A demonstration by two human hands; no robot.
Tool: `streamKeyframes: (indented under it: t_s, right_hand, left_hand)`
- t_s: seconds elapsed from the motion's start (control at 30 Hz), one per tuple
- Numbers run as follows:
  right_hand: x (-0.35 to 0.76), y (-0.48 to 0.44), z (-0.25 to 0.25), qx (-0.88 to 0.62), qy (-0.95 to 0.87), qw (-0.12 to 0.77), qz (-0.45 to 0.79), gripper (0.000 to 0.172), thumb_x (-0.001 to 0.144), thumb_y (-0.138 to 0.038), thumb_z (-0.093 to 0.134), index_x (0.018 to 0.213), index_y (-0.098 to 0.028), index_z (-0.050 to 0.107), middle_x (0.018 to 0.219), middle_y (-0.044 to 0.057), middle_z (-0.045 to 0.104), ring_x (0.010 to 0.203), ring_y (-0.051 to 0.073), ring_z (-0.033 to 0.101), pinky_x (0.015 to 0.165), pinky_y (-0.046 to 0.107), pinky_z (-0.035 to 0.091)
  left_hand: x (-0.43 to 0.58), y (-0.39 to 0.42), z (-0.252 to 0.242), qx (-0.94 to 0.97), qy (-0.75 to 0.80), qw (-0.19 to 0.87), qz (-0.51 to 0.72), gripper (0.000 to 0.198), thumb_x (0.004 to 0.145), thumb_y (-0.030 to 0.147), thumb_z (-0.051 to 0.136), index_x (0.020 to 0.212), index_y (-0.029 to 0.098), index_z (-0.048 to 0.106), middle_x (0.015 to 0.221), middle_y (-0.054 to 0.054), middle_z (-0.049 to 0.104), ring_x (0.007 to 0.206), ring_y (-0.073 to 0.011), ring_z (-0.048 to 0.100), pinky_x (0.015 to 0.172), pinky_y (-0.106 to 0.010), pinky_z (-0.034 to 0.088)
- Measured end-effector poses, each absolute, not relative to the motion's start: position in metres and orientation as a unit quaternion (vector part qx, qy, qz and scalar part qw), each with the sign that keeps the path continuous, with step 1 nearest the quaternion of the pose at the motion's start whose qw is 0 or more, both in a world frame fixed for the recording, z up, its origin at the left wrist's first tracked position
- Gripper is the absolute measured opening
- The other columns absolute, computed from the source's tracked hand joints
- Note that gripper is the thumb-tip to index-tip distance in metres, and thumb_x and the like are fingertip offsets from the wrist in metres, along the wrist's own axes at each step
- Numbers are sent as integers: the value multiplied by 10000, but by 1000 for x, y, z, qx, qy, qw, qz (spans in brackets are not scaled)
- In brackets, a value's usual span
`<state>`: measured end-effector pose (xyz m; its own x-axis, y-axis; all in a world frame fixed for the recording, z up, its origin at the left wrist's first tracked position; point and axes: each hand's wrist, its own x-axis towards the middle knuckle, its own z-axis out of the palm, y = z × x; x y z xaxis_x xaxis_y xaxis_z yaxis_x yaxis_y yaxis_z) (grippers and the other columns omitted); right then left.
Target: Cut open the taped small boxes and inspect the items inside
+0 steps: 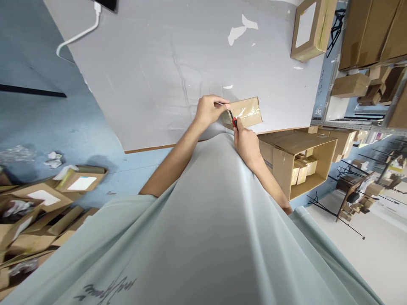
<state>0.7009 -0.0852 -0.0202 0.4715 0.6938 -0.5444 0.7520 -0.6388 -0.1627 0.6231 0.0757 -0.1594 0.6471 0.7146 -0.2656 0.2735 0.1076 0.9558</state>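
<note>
1 head camera looks steeply down, close over the table [190,51].

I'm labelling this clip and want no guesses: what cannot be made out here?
Head view.
The red tool: only a small red part shows; the right hand covers the rest, and any blade is too small to see.
The small cardboard box: its left end is hidden under the left hand.
The table: near edge partly covered by the shirt.
The dark device with white cable: cut off by the top edge.
</note>
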Motion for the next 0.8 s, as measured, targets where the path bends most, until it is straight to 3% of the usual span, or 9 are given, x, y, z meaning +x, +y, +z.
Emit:
streamKeyframes:
  t_s: [0.33,0.5,0.63,0.8]
  right_hand:
    - [696,-86,-21,860,419,43,-288,674,1243,-451,288,1840,-143,346,1052,199,862,1062,410,833,1040,575,631]
    - [687,-70,-15,866,381,103,-306,706,1232,-423,327,1866,-117,277,1177,261,844,1121,443,831,1057,630,616]
    - [679,-52,-2,865,371,143,-308,632,1221,-289,338,1821,-95,375,1228,287,823,1169,440,832,1061,617,620]
    - [672,-44,20,848,369,223,-308,521,1218,-210,349,1703,-108,510,1317,282,811,1229,366,825,1056,471,636]
  left_hand:
    - [622,75,-157,642,381,642,174,181,926,277,839,1086,234,912,1105,-56,871,1083,-264,821,1048,-410,677]
    - [622,74,-156,655,379,629,179,170,939,316,825,1069,245,909,1097,-41,876,1019,-237,823,997,-370,682]
    - [622,70,-148,662,395,612,174,169,951,288,808,1073,230,910,1120,-45,874,1008,-224,821,994,-347,668]
    - [621,63,-133,679,425,581,147,158,975,245,781,1069,257,907,1159,-31,876,995,-221,828,980,-335,652]
